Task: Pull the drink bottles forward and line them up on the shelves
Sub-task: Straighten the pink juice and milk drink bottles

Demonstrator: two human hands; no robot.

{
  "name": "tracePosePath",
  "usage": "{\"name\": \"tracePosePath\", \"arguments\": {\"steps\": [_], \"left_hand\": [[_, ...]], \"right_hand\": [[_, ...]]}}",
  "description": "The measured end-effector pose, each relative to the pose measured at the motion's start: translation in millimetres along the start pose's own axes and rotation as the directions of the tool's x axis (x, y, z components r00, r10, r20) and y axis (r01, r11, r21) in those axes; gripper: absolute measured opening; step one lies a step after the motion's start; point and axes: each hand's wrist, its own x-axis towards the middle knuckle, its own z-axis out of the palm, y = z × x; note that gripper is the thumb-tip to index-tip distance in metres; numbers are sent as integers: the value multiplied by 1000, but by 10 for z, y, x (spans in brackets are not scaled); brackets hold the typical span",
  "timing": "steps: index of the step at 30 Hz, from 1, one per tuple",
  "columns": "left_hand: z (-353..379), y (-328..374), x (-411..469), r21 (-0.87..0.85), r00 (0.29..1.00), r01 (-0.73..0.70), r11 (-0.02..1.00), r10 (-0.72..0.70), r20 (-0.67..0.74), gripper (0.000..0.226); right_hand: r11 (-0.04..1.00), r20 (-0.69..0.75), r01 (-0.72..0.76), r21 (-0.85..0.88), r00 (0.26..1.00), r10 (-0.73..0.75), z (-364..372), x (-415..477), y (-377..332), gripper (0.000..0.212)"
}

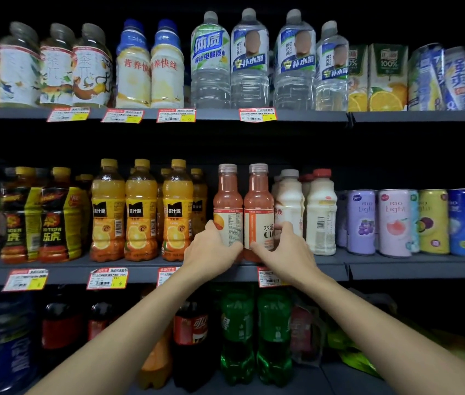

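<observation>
Two pink juice bottles with silver caps stand side by side at the front of the middle shelf (pixel 396 269). My left hand (pixel 211 252) is wrapped around the base of the left pink bottle (pixel 228 201). My right hand (pixel 285 249) grips the base of the right pink bottle (pixel 258 201). Both bottles are upright and touch each other. Left of them stand three orange juice bottles (pixel 141 212) in a front row, with more behind. To the right are white milk-drink bottles (pixel 321 215).
Black and yellow energy drinks (pixel 57 218) sit at the left, pastel cans (pixel 395 223) at the right. The top shelf holds tea, water bottles (pixel 250 64) and juice cartons. Below are cola and green soda bottles (pixel 274 334). Price tags hang along the shelf edges.
</observation>
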Motion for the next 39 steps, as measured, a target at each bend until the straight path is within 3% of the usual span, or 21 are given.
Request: {"name": "tracePosePath", "arguments": {"steps": [3,7,11,13,19,24,30,33,36,39], "left_hand": [[-2,-55,1,-73,1000,5,997,-5,-10,73],[11,-100,-18,-89,997,10,996,-17,-81,82],[-6,-98,-9,-89,999,-37,995,33,-38,62],[-15,-123,9,-117,999,-45,992,43,-20,65],[13,-199,26,-208,997,-45,977,30,-75,81],[-1,-277,39,-204,995,-98,974,94,-31,72],[-52,-352,44,-115,984,-178,977,180,4,76],[-157,-353,92,-4,967,-232,973,231,104,81],[-247,-313,155,65,957,-252,966,238,168,84],[-256,-291,197,79,953,-254,964,236,192,84]], "right_hand": [[999,-2,16,35,1000,-16,80,-18,12,89],[996,-24,44,-71,999,-46,134,-7,-1,84],[994,-39,104,-37,994,-105,143,-28,80,55],[994,-67,107,-17,992,-108,149,-40,110,44],[998,-112,30,51,993,-24,158,-38,56,73],[998,-154,64,18,986,-61,157,-86,58,69],[992,-37,126,31,992,-125,98,-51,109,80],[984,59,170,44,983,-172,-6,11,110,88],[972,195,214,-95,962,-192,-174,148,75,94],[958,271,241,-155,943,-194,-214,254,54,86]]}}
